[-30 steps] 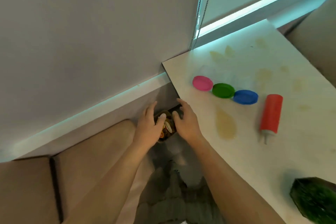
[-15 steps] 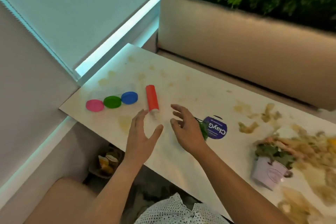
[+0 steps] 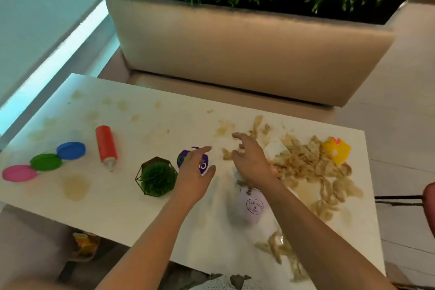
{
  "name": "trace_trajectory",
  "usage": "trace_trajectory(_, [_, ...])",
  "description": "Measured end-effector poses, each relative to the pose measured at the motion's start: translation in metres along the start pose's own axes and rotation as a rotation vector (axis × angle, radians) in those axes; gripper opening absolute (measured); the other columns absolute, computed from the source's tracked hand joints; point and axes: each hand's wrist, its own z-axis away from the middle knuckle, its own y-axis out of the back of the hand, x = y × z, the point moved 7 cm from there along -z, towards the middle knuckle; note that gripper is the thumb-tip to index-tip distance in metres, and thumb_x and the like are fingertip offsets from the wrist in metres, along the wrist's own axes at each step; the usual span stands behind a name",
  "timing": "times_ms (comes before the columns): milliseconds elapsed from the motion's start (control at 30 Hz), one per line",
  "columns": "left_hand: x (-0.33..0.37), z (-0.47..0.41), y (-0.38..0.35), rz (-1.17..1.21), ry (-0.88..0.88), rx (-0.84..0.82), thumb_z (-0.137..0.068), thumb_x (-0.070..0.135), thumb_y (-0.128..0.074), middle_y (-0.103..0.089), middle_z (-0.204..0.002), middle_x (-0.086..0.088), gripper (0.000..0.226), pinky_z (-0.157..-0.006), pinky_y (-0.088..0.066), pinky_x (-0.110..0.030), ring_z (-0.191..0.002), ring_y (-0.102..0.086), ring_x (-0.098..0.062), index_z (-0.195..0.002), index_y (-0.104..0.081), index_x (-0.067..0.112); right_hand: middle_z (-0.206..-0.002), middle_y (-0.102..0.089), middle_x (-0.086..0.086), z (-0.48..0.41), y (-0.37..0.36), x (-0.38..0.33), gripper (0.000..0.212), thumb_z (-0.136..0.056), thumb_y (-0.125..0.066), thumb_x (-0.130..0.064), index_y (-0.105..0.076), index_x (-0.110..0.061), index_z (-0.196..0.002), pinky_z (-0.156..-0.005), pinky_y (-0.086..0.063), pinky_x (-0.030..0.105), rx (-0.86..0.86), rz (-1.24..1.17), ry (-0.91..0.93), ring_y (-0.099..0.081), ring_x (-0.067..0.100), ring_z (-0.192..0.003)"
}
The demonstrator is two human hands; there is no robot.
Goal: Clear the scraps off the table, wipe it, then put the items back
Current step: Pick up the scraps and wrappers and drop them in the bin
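A white table (image 3: 131,214) carries beige food scraps (image 3: 313,167) heaped at its right side, with more scraps (image 3: 282,252) near the front edge. My left hand (image 3: 195,172) hovers open over a purple round item (image 3: 188,158), holding nothing. My right hand (image 3: 249,160) reaches with spread fingers over the left end of the scrap heap, above a lilac flower pot (image 3: 253,207). A yellow piece (image 3: 336,150) lies at the far right of the heap.
A red squeeze bottle (image 3: 106,146) lies at the left, beside blue (image 3: 70,150), green (image 3: 46,162) and pink (image 3: 19,173) lids. A small green plant in a wire frame (image 3: 157,178) stands mid-table. A container with scraps (image 3: 86,242) sits under the table. A beige bench (image 3: 247,54) stands behind.
Both hands rose from the container under the table and moved right across the tabletop toward the scrap heap. My view swung right with them.
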Motion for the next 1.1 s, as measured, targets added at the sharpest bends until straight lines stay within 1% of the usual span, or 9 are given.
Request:
trace_trajectory(133, [-0.001, -0.048, -0.04, -0.093, -0.025, -0.138, -0.099, 0.015, -0.065, -0.056, -0.133, 0.001, 0.046, -0.084, -0.048, -0.02, -0.092, -0.059, -0.001, -0.14, -0.058, 0.035, -0.127, -0.046, -0.004, -0.025, 0.037, 0.024, 0.04, -0.1, -0.051, -0.01, -0.055, -0.026, -0.136, -0.07, -0.052, 0.014, 0.134, -0.029, -0.064, -0.056, 0.009, -0.096])
trace_trajectory(300, [-0.013, -0.102, -0.103, -0.336, -0.084, -0.357, -0.098, 0.014, -0.064, -0.048, -0.143, -0.009, 0.055, -0.103, -0.049, -0.037, -0.118, -0.059, -0.026, -0.148, -0.052, 0.032, -0.122, -0.044, -0.002, -0.057, 0.068, 0.063, 0.038, -0.101, -0.052, -0.012, -0.056, -0.028, -0.135, -0.074, -0.043, 0.019, 0.221, 0.0, -0.176, -0.057, 0.013, -0.085])
trace_trajectory(433, [-0.019, -0.117, -0.134, -0.576, -0.143, -0.454, -0.1, 0.022, -0.058, -0.043, -0.136, -0.008, 0.052, -0.095, -0.052, -0.04, -0.12, -0.049, -0.027, -0.149, -0.046, 0.035, -0.134, -0.037, 0.003, -0.087, 0.079, 0.095, 0.043, -0.1, -0.052, -0.016, -0.05, -0.03, -0.14, -0.078, -0.044, 0.029, 0.18, 0.03, -0.302, -0.057, 0.015, -0.086])
trace_trajectory(567, [-0.025, -0.125, -0.145, -0.597, -0.18, -0.431, -0.101, 0.009, -0.051, -0.049, -0.125, -0.004, 0.04, -0.085, -0.052, -0.036, -0.112, -0.051, -0.023, -0.137, -0.059, 0.024, -0.141, -0.03, 0.007, -0.122, 0.074, 0.121, 0.053, -0.099, -0.053, -0.021, -0.038, -0.033, -0.148, -0.093, -0.051, 0.045, 0.082, 0.11, -0.384, -0.053, 0.036, -0.116])
trace_trajectory(667, [-0.029, -0.137, -0.139, -0.419, -0.115, -0.333, -0.1, 0.007, -0.054, -0.059, -0.114, -0.004, 0.029, -0.085, -0.048, -0.03, -0.102, -0.059, -0.023, -0.124, -0.07, 0.015, -0.145, -0.027, 0.013, -0.15, 0.062, 0.133, 0.061, -0.098, -0.053, -0.025, -0.031, -0.03, -0.154, -0.106, -0.043, 0.049, 0.03, 0.221, -0.42, -0.036, 0.04, -0.129])
trace_trajectory(767, [-0.033, -0.15, -0.115, -0.206, 0.042, -0.134, -0.097, 0.007, -0.059, -0.058, -0.101, 0.001, 0.024, -0.082, -0.044, -0.024, -0.086, -0.057, -0.015, -0.114, -0.074, 0.014, -0.146, -0.026, 0.017, -0.173, 0.04, 0.135, 0.066, -0.096, -0.057, -0.039, -0.029, -0.029, -0.155, -0.104, -0.04, 0.046, -0.048, 0.369, -0.408, -0.033, 0.042, -0.129])
trace_trajectory(900, [-0.049, -0.16, -0.09, -0.054, 0.261, 0.036, -0.094, 0.015, -0.062, -0.07, -0.097, 0.004, 0.018, -0.084, -0.047, -0.029, -0.088, -0.064, -0.015, -0.105, -0.075, 0.021, -0.145, -0.024, 0.017, -0.189, 0.002, 0.125, 0.064, -0.09, -0.065, -0.05, -0.043, -0.017, -0.141, -0.093, -0.046, 0.044, -0.146, 0.554, -0.332, -0.032, 0.042, -0.125])
trace_trajectory(1000, [-0.064, -0.161, -0.081, 0.046, 0.409, 0.094, -0.096, 0.021, -0.061, -0.074, -0.096, 0.004, 0.018, -0.08, -0.051, -0.031, -0.091, -0.067, -0.016, -0.108, -0.074, 0.021, -0.144, -0.024, 0.016, -0.188, -0.034, 0.103, 0.044, -0.09, -0.068, -0.027, -0.05, -0.011, -0.126, -0.075, -0.049, 0.042, -0.24, 0.66, -0.169, -0.036, 0.04, -0.123])
trace_trajectory(1100, [-0.07, -0.161, -0.079, 0.105, 0.477, 0.105, -0.096, 0.019, -0.06, -0.074, -0.09, 0.002, 0.016, -0.067, -0.044, -0.024, -0.088, -0.068, -0.018, -0.106, -0.073, 0.018, -0.138, -0.033, 0.016, -0.181, -0.061, 0.089, 0.028, -0.089, -0.054, 0.003, -0.052, -0.006, -0.116, -0.058, -0.035, 0.034, -0.355, 0.73, -0.013, -0.045, 0.036, -0.106])
